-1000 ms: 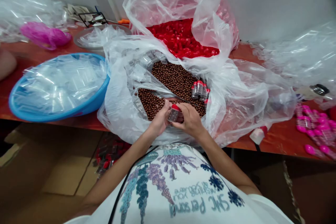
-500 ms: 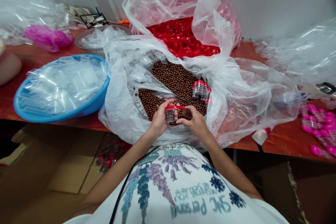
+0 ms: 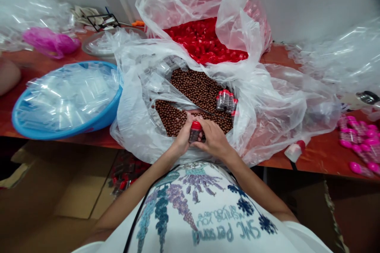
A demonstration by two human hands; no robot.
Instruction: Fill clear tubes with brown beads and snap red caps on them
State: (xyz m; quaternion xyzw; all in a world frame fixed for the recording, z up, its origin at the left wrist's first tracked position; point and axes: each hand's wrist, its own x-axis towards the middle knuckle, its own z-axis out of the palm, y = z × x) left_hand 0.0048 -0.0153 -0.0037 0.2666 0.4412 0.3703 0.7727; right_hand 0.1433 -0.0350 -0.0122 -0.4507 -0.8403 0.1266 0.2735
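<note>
Over the wide plastic bag [image 3: 130, 99] of small round brown balls [image 3: 196, 87], my left hand [image 3: 181, 138] is closed around a small clear container with a red cap [image 3: 194, 131]. Dark contents show through its wall. My right hand [image 3: 215, 139] presses against the same container from the right, its fingers at the red cap and its thumb lower down. The far fingertips are partly hidden. Several similar red-capped containers [image 3: 226, 101] lie in a cluster on the balls, at the right. Empty clear containers [image 3: 158, 82] lie along the bag's left inside.
Behind stands a bag of red caps [image 3: 204, 41]. At left is a blue basin [image 3: 68, 134] heaped with clear plastic pieces. Pink-capped containers [image 3: 360, 138] and a lone red-capped container [image 3: 295, 151] lie on the right. Red-capped containers [image 3: 123, 176] are below the table edge.
My right hand has moved left and closed in on the container. The red cap strip that stuck out to the right no longer shows; the cap now sits on the container's top.
</note>
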